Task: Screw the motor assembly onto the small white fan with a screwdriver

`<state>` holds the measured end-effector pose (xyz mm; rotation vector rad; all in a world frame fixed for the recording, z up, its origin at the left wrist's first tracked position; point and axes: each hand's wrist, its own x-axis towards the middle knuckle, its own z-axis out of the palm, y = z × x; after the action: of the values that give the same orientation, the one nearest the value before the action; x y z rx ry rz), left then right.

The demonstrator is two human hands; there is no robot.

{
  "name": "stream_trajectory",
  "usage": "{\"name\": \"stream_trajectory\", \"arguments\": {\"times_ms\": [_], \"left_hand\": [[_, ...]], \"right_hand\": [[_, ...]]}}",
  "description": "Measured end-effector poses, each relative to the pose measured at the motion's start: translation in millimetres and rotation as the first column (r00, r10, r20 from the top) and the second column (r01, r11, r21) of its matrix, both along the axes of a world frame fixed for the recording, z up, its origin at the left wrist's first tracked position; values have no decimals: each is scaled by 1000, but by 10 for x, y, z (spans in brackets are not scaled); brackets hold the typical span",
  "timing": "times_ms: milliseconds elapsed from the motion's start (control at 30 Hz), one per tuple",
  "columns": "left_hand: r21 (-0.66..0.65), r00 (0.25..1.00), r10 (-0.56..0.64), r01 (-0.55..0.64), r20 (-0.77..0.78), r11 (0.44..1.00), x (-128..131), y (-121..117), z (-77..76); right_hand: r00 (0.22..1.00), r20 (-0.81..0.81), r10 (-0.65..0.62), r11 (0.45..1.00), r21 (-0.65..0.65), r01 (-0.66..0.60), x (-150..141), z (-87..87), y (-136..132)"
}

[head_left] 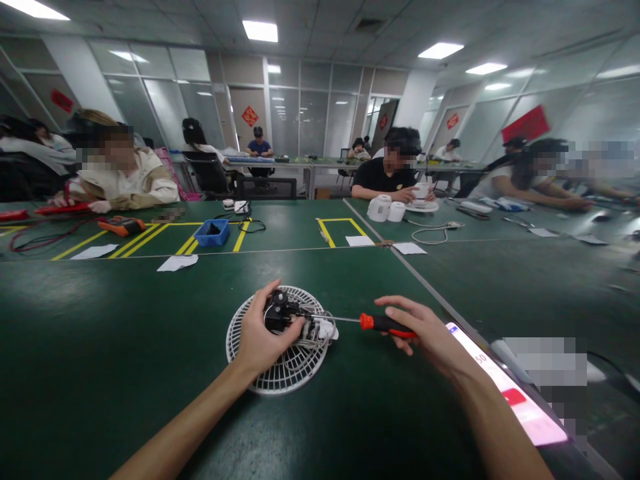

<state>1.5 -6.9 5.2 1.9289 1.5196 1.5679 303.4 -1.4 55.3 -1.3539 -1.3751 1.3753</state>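
Observation:
A round white fan grille (295, 381) lies flat on the green table in front of me. On top of it sits a black motor unit (278, 312) with white wires and a white plastic part (325, 329) at its right. My left hand (263, 337) is wrapped round the motor unit, thumb on its near side. A screwdriver (383, 324) with a red and black handle lies level in my right hand (413, 327). The thumb and lower fingers hold the handle, while the index finger stretches out above it. The screwdriver's tip reaches the motor unit's right side; the exact contact is too small to see.
A lit phone-like screen (510, 387) lies beside my right forearm. Beyond the table seam stand a blue bin (212, 233), an orange meter (122, 226) and white cylindrical parts (380, 208). Paper slips (178, 263) lie near the seam. Several people work at the far side.

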Motion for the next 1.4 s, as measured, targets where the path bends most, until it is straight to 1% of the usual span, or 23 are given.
{"name": "stream_trajectory", "arguments": {"times_ms": [167, 267, 467, 633, 767, 900, 1067, 1300, 1400], "left_hand": [[3, 1000, -2, 2, 6, 1000, 2, -1, 4], [8, 1000, -4, 4, 6, 1000, 1, 3, 3], [11, 1000, 4, -4, -4, 1000, -3, -1, 0], [5, 1000, 7, -7, -3, 1000, 2, -3, 7], [13, 1000, 8, -8, -10, 1000, 6, 2, 11], [15, 1000, 8, -8, -5, 1000, 6, 3, 9], [5, 1000, 13, -13, -3, 1000, 4, 2, 6], [-2, 1000, 11, -11, 0, 1000, 5, 5, 6], [-8, 1000, 11, -11, 7, 1000, 3, 8, -2]], "right_hand": [[996, -93, 17, 998, 61, -12, 19, 4, -5], [993, -117, 16, 995, 98, -5, 40, -5, -5], [991, -130, 28, 989, 147, -9, 78, -22, -2], [996, -79, 29, 980, 200, -12, 97, -45, 8], [998, -59, 20, 976, 218, -7, 86, -44, 5], [998, -63, 22, 978, 208, -9, 81, -36, -1], [993, -114, 28, 984, 177, -7, 73, -28, 1], [986, -164, -10, 1000, -4, 9, -21, -20, 15], [986, -166, -26, 1000, -16, 24, -26, -13, 20]]}}
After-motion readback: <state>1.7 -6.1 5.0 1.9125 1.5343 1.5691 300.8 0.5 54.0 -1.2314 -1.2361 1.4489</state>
